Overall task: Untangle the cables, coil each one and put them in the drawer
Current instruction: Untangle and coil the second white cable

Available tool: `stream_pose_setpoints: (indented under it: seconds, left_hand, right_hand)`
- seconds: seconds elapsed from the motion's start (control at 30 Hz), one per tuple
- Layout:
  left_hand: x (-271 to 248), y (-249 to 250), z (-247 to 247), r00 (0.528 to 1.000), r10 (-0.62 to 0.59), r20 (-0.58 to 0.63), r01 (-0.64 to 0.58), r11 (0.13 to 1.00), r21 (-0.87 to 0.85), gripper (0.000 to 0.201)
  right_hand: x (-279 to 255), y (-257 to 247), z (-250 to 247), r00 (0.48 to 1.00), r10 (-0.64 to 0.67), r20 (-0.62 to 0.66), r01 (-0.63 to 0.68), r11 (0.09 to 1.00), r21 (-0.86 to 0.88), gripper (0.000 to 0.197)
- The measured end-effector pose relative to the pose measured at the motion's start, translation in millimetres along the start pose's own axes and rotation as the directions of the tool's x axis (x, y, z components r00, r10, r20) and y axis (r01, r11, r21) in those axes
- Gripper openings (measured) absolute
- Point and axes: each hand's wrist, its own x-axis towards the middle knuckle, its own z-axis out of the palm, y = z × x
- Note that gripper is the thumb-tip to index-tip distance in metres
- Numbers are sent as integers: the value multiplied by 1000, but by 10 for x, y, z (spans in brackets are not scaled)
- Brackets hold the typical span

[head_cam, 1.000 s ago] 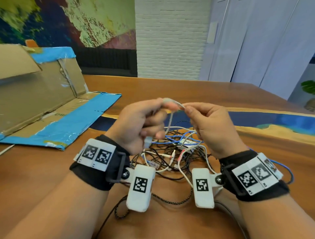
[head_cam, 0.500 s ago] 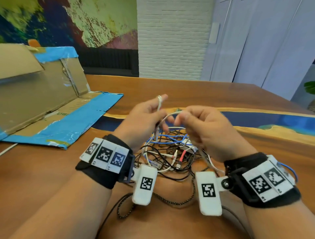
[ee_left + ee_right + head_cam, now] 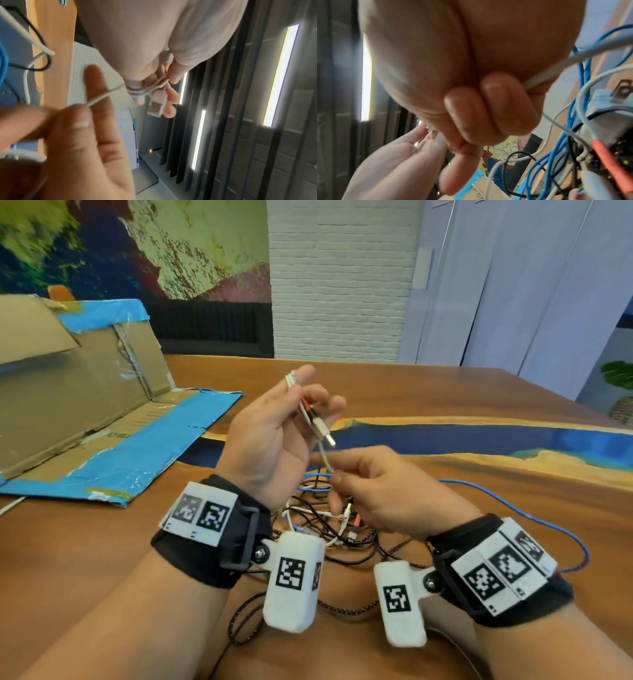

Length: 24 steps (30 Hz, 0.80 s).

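My left hand point(image 3: 308, 402) is raised above the table and holds a white cable point(image 3: 324, 455) wound in small loops round its fingers point(image 3: 137, 88). The cable's USB plug point(image 3: 323, 433) point(image 3: 156, 104) hangs from that grip. Just below it, my right hand point(image 3: 337, 475) pinches the same white cable point(image 3: 98, 99) between thumb and forefinger, and its other fingers point(image 3: 488, 115) are curled in. Under both hands a tangle of cables point(image 3: 325, 520), black, white, blue and braided, lies on the wooden table point(image 3: 411, 398). No drawer is in view.
An open cardboard box with blue tape point(image 3: 85, 405) lies at the left of the table. A blue cable point(image 3: 534, 517) loops out to the right of the tangle. A braided cable point(image 3: 239, 621) trails toward the table's near edge between my forearms.
My left hand has risen and turned, and the white cable's loops and USB plug now show in it. My right hand has dropped lower, still pinching the cable.
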Motion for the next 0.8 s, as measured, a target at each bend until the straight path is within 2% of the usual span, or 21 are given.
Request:
stream_pose_setpoints:
  seconds: [0.07,0.1,0.17,0.27,0.33,0.37,0.43,0.53,0.67,0.8]
  left_hand:
    - [31,18,-36,994,59,-96,-40,980,193,33]
    - [37,28,-53,991,79,-108,-41,946,321,32]
    - [42,19,-81,994,76,-80,-18,829,558,37]
    - [-21,-18,-38,994,-111,-8,80,663,744,36]
    - [-84,-56,13,970,-233,71,89,609,788,32]
    - [-110,-68,38,958,-271,99,87,600,795,38]
    - [-131,-84,60,947,-308,92,129,625,770,52]
    - [-131,-94,37,948,-307,84,175,724,667,47]
    - [-141,-56,19,937,-331,110,234,831,505,46]
    - [-131,10,60,947,-291,137,237,920,312,47]
  right_hand:
    - [-15,-28,17,998,-18,59,25,993,-112,24]
    - [-26,-51,-2,998,-41,51,45,995,-89,21]
    - [-53,-99,-82,994,-94,-47,96,995,39,25]
    - [-57,-100,-220,948,-174,-268,208,972,105,26]
    - [-44,-75,-269,904,-213,-371,264,960,94,18]
    - [-36,-61,-288,886,-221,-407,282,955,95,14]
    - [-11,2,-317,867,-216,-449,305,943,135,10]
    - [20,89,-332,883,-201,-425,321,917,235,1]
    - [17,100,-361,883,-233,-407,370,879,300,9]
    - [77,105,-283,896,-173,-409,360,823,439,18]
